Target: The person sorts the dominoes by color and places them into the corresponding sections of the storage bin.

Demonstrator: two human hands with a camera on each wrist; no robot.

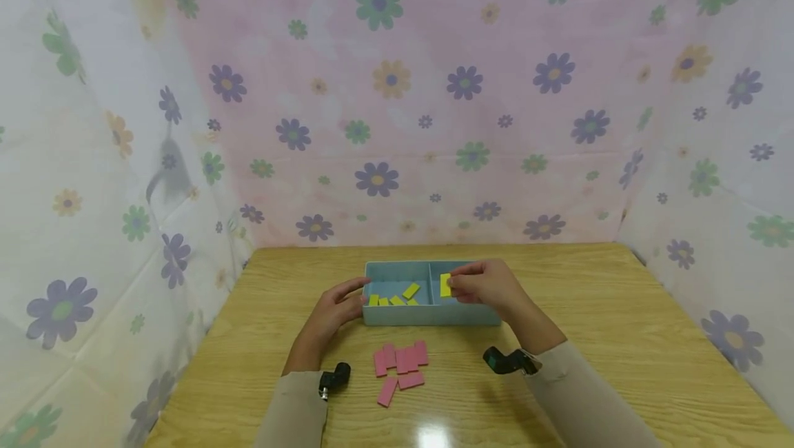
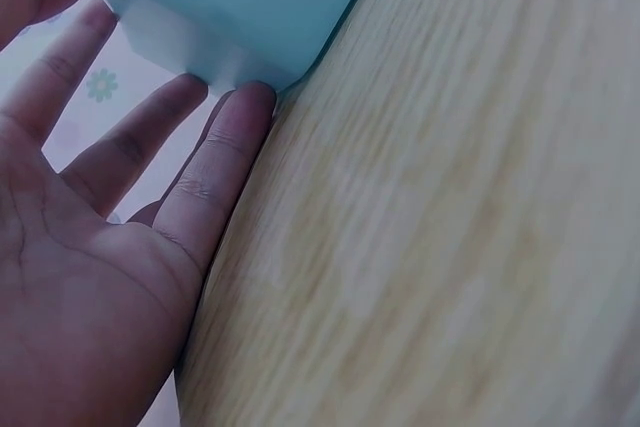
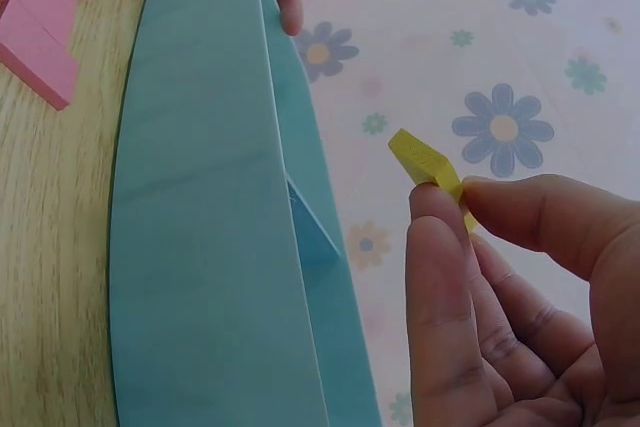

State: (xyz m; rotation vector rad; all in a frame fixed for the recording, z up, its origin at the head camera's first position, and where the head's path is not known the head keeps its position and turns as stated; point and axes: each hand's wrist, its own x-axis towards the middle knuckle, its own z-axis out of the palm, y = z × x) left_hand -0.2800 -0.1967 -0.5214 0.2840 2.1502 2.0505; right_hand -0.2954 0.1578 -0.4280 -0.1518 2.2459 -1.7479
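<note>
A light blue box with a divider stands on the wooden table. Several yellow blocks lie in its left compartment. Over the right compartment, my right hand pinches one more yellow block between thumb and fingers, above the rim. My left hand touches the box's left end; in the left wrist view its fingers are extended against the blue wall. Part of the right compartment is hidden behind my right hand.
Several pink blocks lie flat on the table in front of the box, between my forearms. Flowered cloth hangs behind the table and along both sides. Black wrist devices sit at both sleeves.
</note>
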